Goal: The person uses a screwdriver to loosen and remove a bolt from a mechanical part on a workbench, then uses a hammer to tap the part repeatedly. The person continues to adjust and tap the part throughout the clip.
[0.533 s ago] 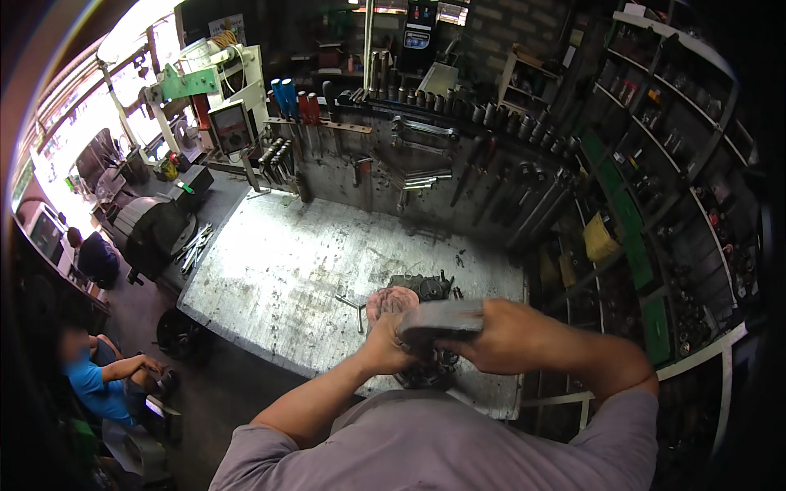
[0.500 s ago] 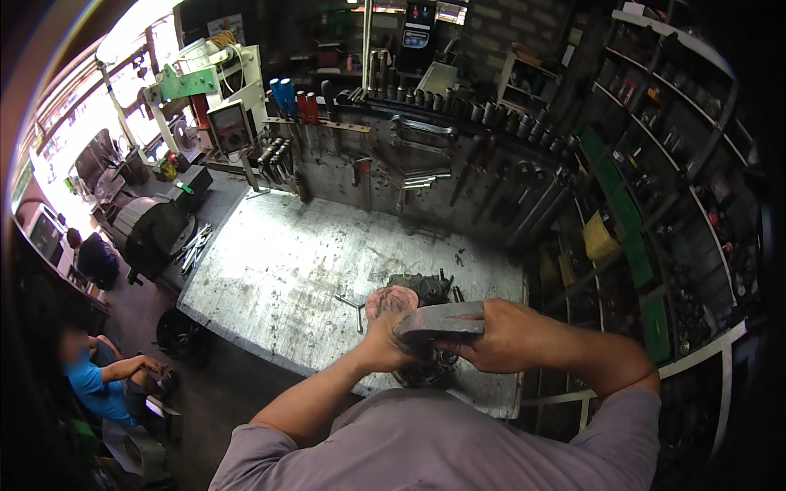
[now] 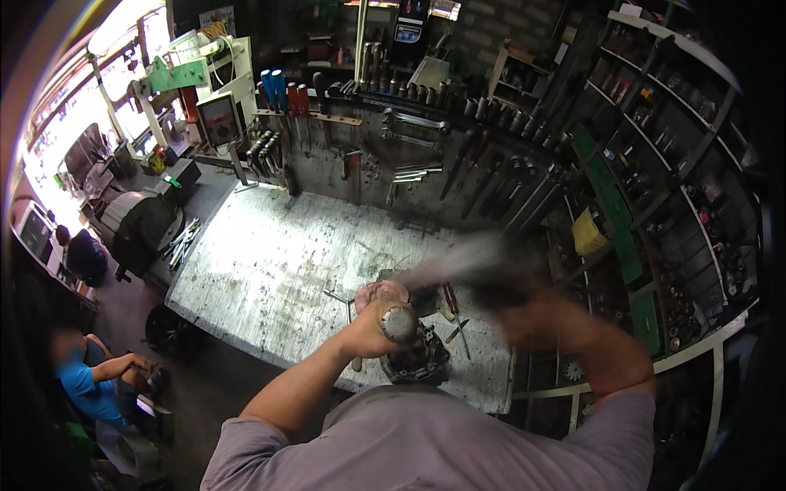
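Observation:
My left hand point(image 3: 366, 332) is closed around an upright bar whose round, battered metal end point(image 3: 399, 325) points up at me. Just beyond its fingers shows a pinkish round piece point(image 3: 381, 293). Below the bar end sits a dark metal casting point(image 3: 419, 360), partly hidden by the hand. My right hand point(image 3: 532, 319), smeared by motion, is off to the right of the bar, gripping a heavy hammer point(image 3: 491, 266) that is also a blur. A T-shaped wrench point(image 3: 348, 302) lies left of the pink piece.
A screwdriver point(image 3: 450, 301) and thin tools lie right of the casting on the worn pale bench point(image 3: 262, 270). Hanging tools and a row of sockets point(image 3: 467, 106) line the far side. Shelves point(image 3: 655, 139) stand at right; a seated person point(image 3: 102, 376) is at lower left.
The hammer has moved from over the left hand out to the right, with my right hand. This uncovers the bar's round end and more of the casting. The view has shifted slightly.

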